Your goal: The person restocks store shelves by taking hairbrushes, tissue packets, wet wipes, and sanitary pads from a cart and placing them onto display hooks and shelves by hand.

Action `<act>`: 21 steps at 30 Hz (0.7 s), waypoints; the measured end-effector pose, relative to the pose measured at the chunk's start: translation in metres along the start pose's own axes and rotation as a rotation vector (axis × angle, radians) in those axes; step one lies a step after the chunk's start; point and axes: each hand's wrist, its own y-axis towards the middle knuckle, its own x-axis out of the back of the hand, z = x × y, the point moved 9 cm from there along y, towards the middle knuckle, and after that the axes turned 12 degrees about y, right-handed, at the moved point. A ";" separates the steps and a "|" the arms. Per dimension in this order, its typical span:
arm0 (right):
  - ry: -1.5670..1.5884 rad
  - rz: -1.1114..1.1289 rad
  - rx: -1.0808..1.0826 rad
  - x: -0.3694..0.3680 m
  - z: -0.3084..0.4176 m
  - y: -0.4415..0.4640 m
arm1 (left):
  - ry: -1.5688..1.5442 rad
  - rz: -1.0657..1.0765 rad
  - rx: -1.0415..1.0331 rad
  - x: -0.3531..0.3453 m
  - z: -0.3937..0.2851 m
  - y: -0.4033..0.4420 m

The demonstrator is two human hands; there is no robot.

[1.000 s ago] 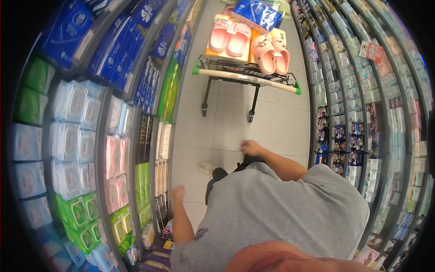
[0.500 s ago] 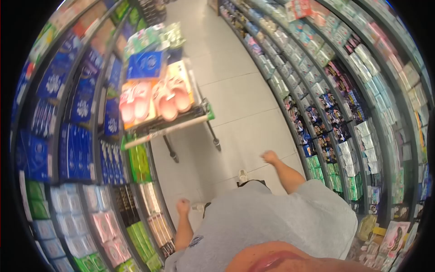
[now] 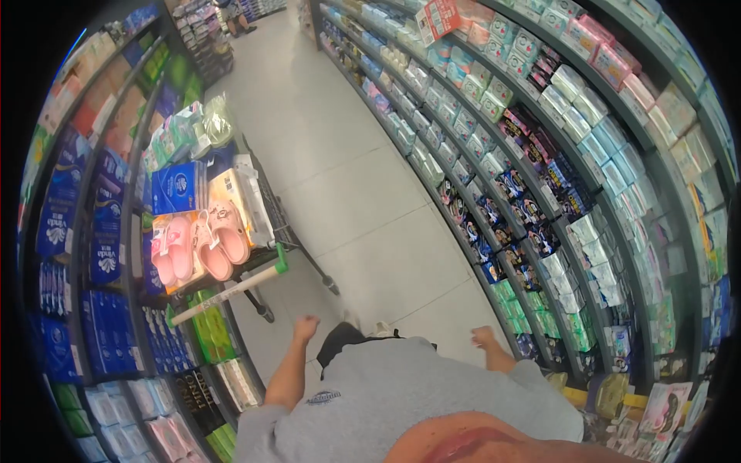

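Note:
My left hand [image 3: 306, 329] hangs over the floor with its fingers curled in and nothing visible in it. The shopping cart's handle [image 3: 231, 293] is the nearest thing to it, ahead and to the left, not touched. My right hand [image 3: 484, 337] is also curled, with no object showing, between my body and the right shelves. In the cart lie pink slippers [image 3: 176, 251], pink clogs [image 3: 222, 238], a blue pack [image 3: 177, 187] and green-and-white packs [image 3: 171, 139].
Shelves with blue tissue packs [image 3: 104, 208] line the left side, close to the cart. Along the right run shelves of small packs [image 3: 540, 231], with a red sign [image 3: 437, 21] above. The tiled floor [image 3: 363, 208] leads ahead, where another person's legs [image 3: 235, 17] show.
The cart now sits further left and lower in view, and more of the aisle ahead shows. My left hand has swung forward; my right hand has swung back. Both still hold nothing visible.

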 end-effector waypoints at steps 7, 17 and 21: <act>-0.127 0.360 0.146 -0.155 0.154 -0.050 | -0.568 0.147 -0.345 0.058 -0.268 0.009; -0.100 0.222 0.307 -0.153 0.395 0.030 | -1.125 -0.114 -0.338 0.239 -0.370 0.087; -0.159 0.346 0.284 -0.195 0.490 0.065 | -1.246 -0.275 -0.277 0.294 -0.350 0.125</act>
